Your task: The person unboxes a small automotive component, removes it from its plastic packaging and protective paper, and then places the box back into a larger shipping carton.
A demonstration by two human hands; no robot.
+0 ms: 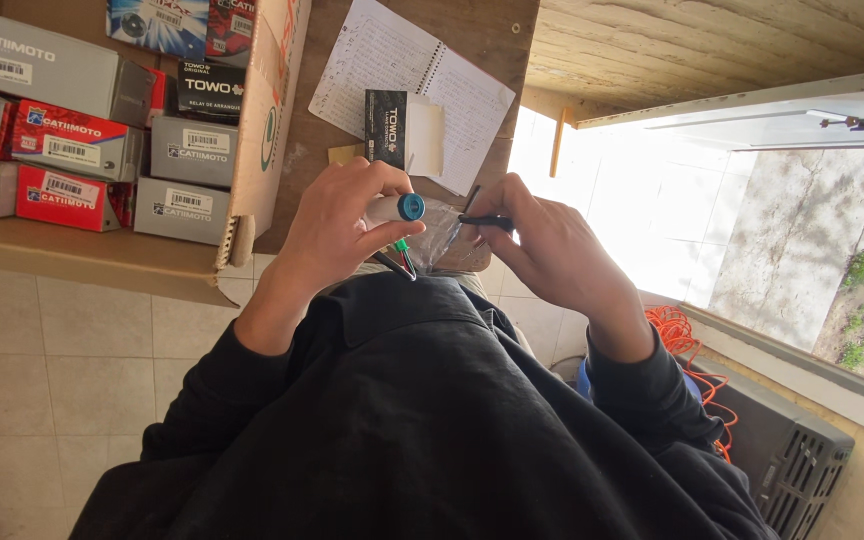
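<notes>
My left hand [337,225] is closed around a small white cylinder with a blue cap [397,208]. Green, red and black wires [402,258] hang from under the cylinder. My right hand [542,240] pinches a thin black lead [482,220] just to the right of the cylinder. A crumpled clear plastic bag [439,235] lies between the two hands, touching both. Black sleeves cover both my arms, and the hands are over the front edge of a wooden table [317,140].
An open spiral notebook [392,60] lies on the table with a small black-and-white box [402,130] on it. A cardboard carton [267,120] of red and grey parts boxes stands at the left. Orange cable [677,340] and a black vented unit [797,460] sit at the right.
</notes>
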